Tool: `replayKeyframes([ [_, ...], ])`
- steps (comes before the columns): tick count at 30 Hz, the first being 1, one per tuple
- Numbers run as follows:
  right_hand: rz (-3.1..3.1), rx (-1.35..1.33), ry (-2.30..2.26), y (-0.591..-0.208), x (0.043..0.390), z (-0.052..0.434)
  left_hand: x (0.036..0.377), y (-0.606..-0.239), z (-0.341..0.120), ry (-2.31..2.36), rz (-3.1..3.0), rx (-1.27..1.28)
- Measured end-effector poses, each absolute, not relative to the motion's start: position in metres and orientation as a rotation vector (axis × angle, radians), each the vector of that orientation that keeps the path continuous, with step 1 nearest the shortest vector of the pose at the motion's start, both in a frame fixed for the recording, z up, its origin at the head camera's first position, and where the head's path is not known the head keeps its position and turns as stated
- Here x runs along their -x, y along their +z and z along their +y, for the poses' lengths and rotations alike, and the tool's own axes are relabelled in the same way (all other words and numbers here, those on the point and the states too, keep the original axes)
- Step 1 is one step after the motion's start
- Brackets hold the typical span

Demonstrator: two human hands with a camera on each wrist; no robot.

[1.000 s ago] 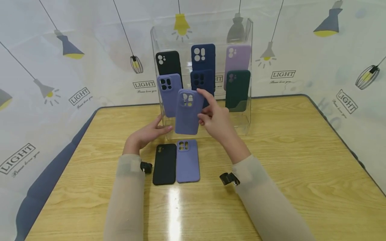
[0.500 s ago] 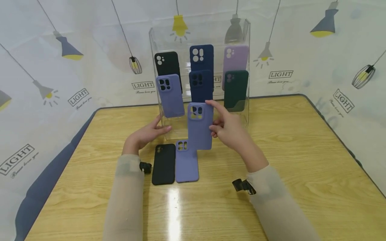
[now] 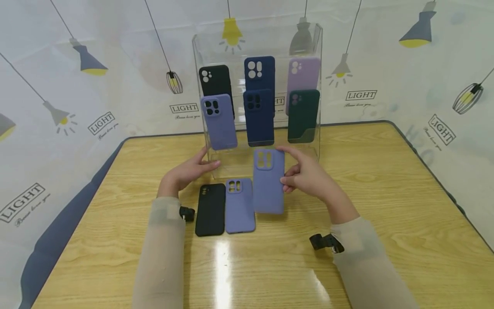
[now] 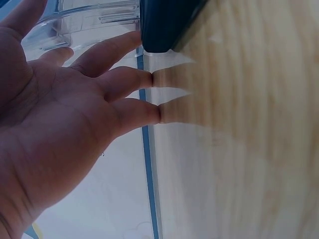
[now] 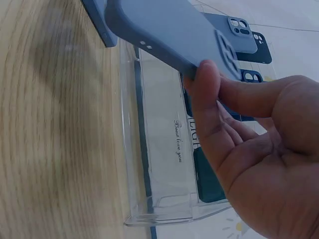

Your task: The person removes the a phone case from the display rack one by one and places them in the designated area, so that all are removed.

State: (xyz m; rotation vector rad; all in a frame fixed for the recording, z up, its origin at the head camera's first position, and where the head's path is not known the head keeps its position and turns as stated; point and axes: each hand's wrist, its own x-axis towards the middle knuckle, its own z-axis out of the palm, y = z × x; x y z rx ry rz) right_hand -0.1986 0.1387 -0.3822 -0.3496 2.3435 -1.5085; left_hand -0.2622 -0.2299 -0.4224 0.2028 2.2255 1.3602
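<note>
My right hand (image 3: 305,176) pinches a periwinkle phone case (image 3: 268,180) by its right edge, holding it just above the table, to the right of another periwinkle case (image 3: 240,206) and a black case (image 3: 210,209) lying flat side by side. In the right wrist view the thumb (image 5: 207,94) presses the held case (image 5: 169,30). My left hand (image 3: 187,171) rests with straight fingers against the lower left of the clear acrylic display stand (image 3: 316,43). In the left wrist view the left hand's fingers (image 4: 124,79) spread beside the stand's base (image 4: 89,20) and a dark case (image 4: 164,22).
The stand holds several cases: black (image 3: 214,79), periwinkle (image 3: 219,122), two navy (image 3: 259,116), lilac (image 3: 304,73) and dark green (image 3: 303,116). The wooden table (image 3: 386,206) has rounded far corners. A lamp-patterned cloth (image 3: 77,86) hangs behind and on both sides.
My right hand has carried the periwinkle case down and rightward, away from the stand front, to just above the table beside the two flat cases. The left hand has stayed put.
</note>
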Motion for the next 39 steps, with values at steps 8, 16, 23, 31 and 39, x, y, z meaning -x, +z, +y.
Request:
replayKeyframes([
  [8, 2.226, 0.294, -1.424, -0.401, 0.201, 0.142, 0.262, -0.423, -0.230, 1.350, 2.232, -0.196],
  [16, 2.193, 0.206, -1.416, -0.416, 0.205, 0.137, 0.262, -0.423, -0.230, 1.349, 2.238, -0.216],
  [23, 2.171, 0.202, -1.381, -0.422, 0.205, 0.134, 0.263, -0.421, -0.229, 1.347, 2.238, -0.206],
  [31, 2.173, 0.169, -1.325, -0.427, 0.207, 0.133, 0.263, -0.421, -0.228, 1.342, 2.238, -0.201],
  [39, 2.160, 0.133, -1.288, -0.427, 0.207, 0.129, 0.261, -0.420, -0.229, 1.340, 2.220, -0.178],
])
